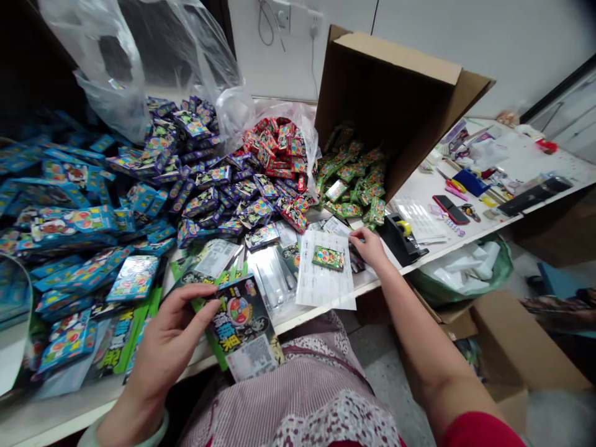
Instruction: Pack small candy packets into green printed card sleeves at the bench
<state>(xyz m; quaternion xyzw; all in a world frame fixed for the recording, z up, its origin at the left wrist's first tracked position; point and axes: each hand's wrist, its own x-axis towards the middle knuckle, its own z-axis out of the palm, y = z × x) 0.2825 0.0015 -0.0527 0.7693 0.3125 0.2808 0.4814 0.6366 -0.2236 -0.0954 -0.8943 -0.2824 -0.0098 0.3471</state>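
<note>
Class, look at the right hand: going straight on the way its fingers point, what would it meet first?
Probably the white printed sheet, whose edge lies beside the right hand. Depth is unclear there, so they may already touch.

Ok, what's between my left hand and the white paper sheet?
In the head view, the pouch in your left hand comes first, then some clear plastic, before the paper sheet.

Dark phone near a blue container, wall socket, green sack lower down.
</note>
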